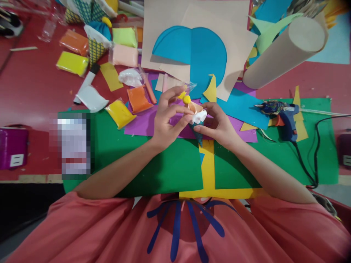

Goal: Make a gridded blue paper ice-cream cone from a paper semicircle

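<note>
"What's the left hand (166,122) doing?"

"Pinching. Its thumb and forefinger are nearly together at the left edge of the small cone (199,118). Another finger is raised and spread away, near the yellow ball (187,99) on the cone's top."

"And the right hand (221,128)?"

"Partly closed, curled round the cone from the right. The thumb presses the near side, below the white frill; the other fingers bend toward its far right side, and I can't tell how many of them touch it."

"Where's the cone itself?"

"Between the two hands, held above the purple sheet (138,128), with its blue tip pointing near and down, toward the green sheet (164,168) on the bench (33,82)."

"Anything about it?"

"A yellow packet (120,113) and an orange packet (139,98) to the left, cut blue paper (210,54) on the far side, and a glue gun (287,124) well apart to the right."
</note>
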Demonstrator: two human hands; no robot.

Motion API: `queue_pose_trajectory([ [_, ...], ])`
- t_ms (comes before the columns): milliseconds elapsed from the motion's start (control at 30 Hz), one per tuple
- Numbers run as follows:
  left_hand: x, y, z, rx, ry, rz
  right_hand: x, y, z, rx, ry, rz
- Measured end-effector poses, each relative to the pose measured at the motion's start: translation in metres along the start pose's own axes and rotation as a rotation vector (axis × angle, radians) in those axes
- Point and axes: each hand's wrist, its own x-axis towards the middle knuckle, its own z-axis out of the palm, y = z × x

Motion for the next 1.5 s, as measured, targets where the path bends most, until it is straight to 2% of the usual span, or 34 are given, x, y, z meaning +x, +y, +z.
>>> queue_pose_trajectory([
  [167, -0.001, 0.003, 0.000, -0.013, -0.022, -0.068, 0.002, 0.005, -0.001, 0.043, -0.097, 0.024],
  [533, 0.005, -0.010, -0.008, 0.083, -0.043, 0.037, 0.001, -0.003, -0.002, -0.017, 0.048, -0.048],
  [633, 0.005, -0.008, -0.008, 0.095, -0.035, -0.007, 0.002, -0.001, -0.003, 0.017, 0.024, 0.007],
  [800, 0.004, -0.004, -0.007, 0.070, -0.040, -0.014, 0.002, -0.003, -0.001, 0.195, -0.115, 0.139],
  [933, 0.005, -0.003, -0.006, 0.050, -0.028, 0.004, 0.002, -0.008, -0.001, 0.318, -0.135, 0.168],
  [1067, 0.005, -0.003, -0.005, 0.037, -0.010, -0.028, 0.002, -0.012, -0.001, 0.338, -0.151, 0.218],
  [1167, 0.005, -0.001, -0.005, 0.018, 0.015, -0.039, 0.002, -0.012, -0.001, 0.336, -0.123, 0.206],
  [1367, 0.005, 0.003, -0.007, 0.149, -0.015, 0.073, 0.001, -0.010, -0.001, 0.335, -0.030, 0.200],
  [1500, 0.004, 0.002, -0.006, 0.106, -0.028, 0.015, 0.000, -0.011, -0.001, 0.314, -0.004, 0.218],
])
